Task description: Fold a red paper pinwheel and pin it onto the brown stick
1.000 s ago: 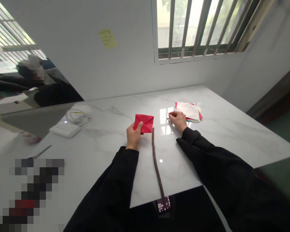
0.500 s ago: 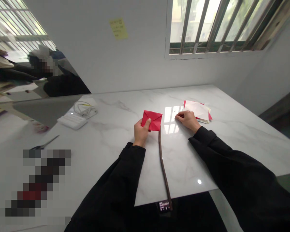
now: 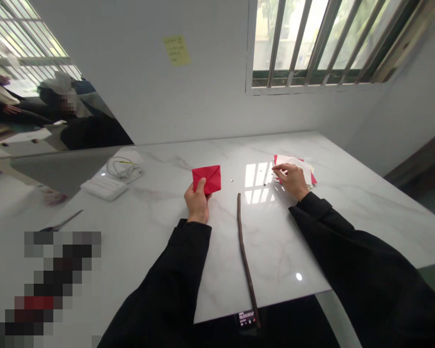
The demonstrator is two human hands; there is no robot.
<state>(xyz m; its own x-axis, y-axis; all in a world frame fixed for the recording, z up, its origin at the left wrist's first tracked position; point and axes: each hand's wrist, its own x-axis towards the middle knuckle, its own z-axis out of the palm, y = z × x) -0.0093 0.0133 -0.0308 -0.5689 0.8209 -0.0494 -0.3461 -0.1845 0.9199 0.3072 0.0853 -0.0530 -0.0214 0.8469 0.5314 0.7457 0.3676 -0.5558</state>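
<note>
A small red envelope (image 3: 211, 179) with its folded flap facing up is in my left hand (image 3: 197, 203), pinned under the thumb, with the other fingers behind it. Just in front of the paper stack (image 3: 300, 165), my right hand (image 3: 293, 181) has its thumb and index finger pinched together. Whatever lies between those fingertips, if anything, is too small to make out. The stack has white sheets over red paper, partly covered by my right hand. Between my hands a thin brown stick (image 3: 242, 241) lies lengthwise, its near end past the table edge.
Tiny specks (image 3: 232, 180) dot the white marbled table (image 3: 159, 193). On the left are scissors (image 3: 63, 221), a white power strip (image 3: 104, 188) and a coiled cable (image 3: 125, 169). A lit screen (image 3: 247, 318) shows below the near edge. A barred window (image 3: 311, 43) is behind.
My left hand has moved left with the red envelope, away from the stick's far end. My right hand has shifted slightly right, nearer the paper stack. A speck between my hands now shows.
</note>
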